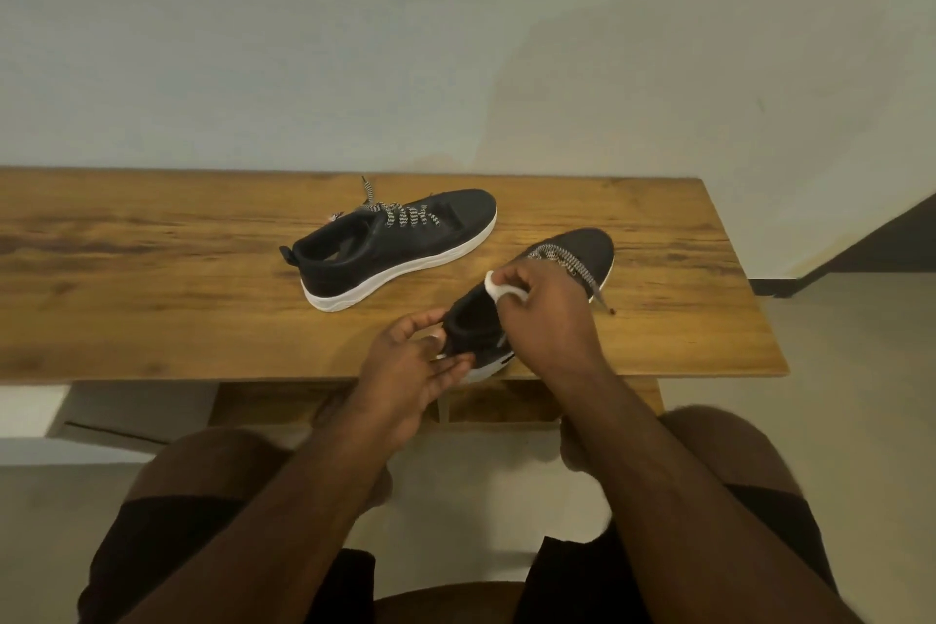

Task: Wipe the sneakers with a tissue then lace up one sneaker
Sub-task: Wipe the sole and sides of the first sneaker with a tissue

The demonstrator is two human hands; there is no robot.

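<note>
A seated person looks down past bare knees and dark shorts point(167, 547) at a wooden bench point(152, 269).

Both forearms reach forward to the bench's near edge. The left hand point(405, 370) grips the heel of the near sneaker point(572, 243), thumb on the collar and fingers point(451, 365) curled round the white sole at the back. This sneaker is black with a white sole, its heel at the near edge of the bench and its toe pointing away and to the right. The right hand point(547, 314) lies over the middle of the same sneaker, fingers curled round a small white tissue point(499, 286), which it presses against the sneaker's collar. Beyond that hand, black-and-white patterned laces point(562, 258) cross the front of the sneaker, and one loose end trails down onto the bench on the right.

Farther back and to the left, well apart from the hands, the second sneaker point(395, 248) sits upright on the bench, toe pointing right and away, heel toward the left. It has the same patterned laces, their loose ends lying behind it.

Behind the bench rises a pale plain wall point(456, 41).
</note>
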